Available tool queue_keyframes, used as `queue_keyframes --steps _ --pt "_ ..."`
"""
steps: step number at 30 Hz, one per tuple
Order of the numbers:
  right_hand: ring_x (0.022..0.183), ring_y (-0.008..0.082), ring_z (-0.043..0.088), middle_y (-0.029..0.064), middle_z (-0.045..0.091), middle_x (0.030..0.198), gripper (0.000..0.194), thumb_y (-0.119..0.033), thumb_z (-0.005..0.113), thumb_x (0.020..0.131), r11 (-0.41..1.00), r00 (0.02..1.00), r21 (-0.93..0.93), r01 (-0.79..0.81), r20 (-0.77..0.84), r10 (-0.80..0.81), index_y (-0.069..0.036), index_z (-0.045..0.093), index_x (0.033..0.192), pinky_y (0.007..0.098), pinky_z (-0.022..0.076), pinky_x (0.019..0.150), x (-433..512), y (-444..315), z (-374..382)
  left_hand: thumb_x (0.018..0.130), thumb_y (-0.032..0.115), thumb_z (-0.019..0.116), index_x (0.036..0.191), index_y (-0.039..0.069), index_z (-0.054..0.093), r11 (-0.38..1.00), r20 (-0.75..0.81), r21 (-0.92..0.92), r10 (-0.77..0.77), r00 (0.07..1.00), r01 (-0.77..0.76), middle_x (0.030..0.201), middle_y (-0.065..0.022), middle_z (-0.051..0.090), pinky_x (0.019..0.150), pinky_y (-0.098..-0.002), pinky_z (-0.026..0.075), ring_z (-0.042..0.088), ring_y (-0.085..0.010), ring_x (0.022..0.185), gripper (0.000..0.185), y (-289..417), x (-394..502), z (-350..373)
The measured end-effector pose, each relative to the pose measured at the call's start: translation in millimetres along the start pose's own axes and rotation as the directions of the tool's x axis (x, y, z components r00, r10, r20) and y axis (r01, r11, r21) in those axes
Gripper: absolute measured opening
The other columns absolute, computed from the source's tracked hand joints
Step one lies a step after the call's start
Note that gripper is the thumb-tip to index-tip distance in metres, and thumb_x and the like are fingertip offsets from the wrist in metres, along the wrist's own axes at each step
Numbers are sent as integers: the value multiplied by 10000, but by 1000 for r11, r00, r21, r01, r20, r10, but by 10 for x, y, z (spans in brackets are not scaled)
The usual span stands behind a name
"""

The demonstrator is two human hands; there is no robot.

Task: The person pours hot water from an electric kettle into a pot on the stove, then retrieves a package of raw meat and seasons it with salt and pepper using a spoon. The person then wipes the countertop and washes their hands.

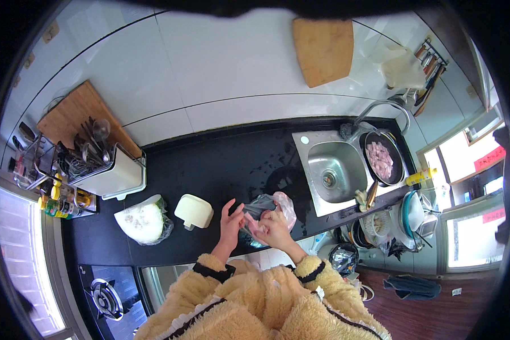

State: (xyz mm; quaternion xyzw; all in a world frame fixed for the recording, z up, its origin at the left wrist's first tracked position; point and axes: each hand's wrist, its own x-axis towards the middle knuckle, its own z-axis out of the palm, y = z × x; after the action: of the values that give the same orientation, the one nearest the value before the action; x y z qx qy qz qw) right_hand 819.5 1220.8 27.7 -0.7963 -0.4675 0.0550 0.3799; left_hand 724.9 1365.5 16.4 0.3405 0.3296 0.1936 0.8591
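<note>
A clear plastic bag (286,207) with pink raw meat (251,222) lies near the front edge of the black countertop (221,165). My left hand (231,224) is at the bag's left side, its thumb and some fingertips on the thin plastic and the index finger raised. My right hand (277,232) reaches over the bag from the right, fingers curled around a piece of the meat. Its fingers and the plastic partly hide the meat. Left of my hands stands a pale green plastic container (193,211). Beyond that lies a cut winter melon (139,222), partly wrapped in film.
A steel sink (338,165) is at the right, with a black pan (380,158) of cut meat on its drainboard. A utensil holder (114,172), a cutting board (85,114) and bottles (61,199) stand at the left. A gas burner (106,299) sits lower left, a lined bin (343,258) lower right.
</note>
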Motion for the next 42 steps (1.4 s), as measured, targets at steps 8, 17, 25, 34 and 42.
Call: queue_keyframes --steps 8,17,25,34,42 --pt "950 320 488 120 564 943 239 -304 675 682 786 977 -581 -212 -139 161 -87 722 770 431 388 805 189 206 491 930 -18 473 1407 93 323 943 295 252 140 945 -218 1290 -112 569 589 -174 413 473 -41 643 512 133 -455 404" --pt "1033 296 557 102 636 972 157 -195 692 649 963 980 -229 -140 106 167 -114 733 777 414 439 878 218 265 193 894 31 553 1282 55 457 780 240 543 212 948 -311 1080 -89 683 521 -175 418 512 -34 596 400 296 -187 257" --pt "1107 268 518 121 583 1140 362 -124 575 757 834 996 -544 90 49 -76 -47 590 1111 453 344 947 7 603 -489 817 136 582 1103 89 580 -357 595 803 448 668 -477 957 -126 592 778 -434 467 568 -333 902 290 259 -403 331" --pt "1422 298 173 127 209 1541 706 -239 595 796 551 883 -823 137 353 309 -17 355 1421 458 111 1147 -12 233 -797 768 103 567 914 16 632 -438 684 707 223 695 -555 1032 -133 534 704 -397 484 591 -282 849 182 -52 -333 343" --pt "1101 359 558 226 67 1550 637 -160 590 774 654 781 -733 -186 293 551 164 415 1293 385 497 888 207 -25 -1161 723 89 582 711 17 641 -572 712 617 111 694 -541 904 -110 533 678 -386 469 572 -257 801 93 601 -280 343"
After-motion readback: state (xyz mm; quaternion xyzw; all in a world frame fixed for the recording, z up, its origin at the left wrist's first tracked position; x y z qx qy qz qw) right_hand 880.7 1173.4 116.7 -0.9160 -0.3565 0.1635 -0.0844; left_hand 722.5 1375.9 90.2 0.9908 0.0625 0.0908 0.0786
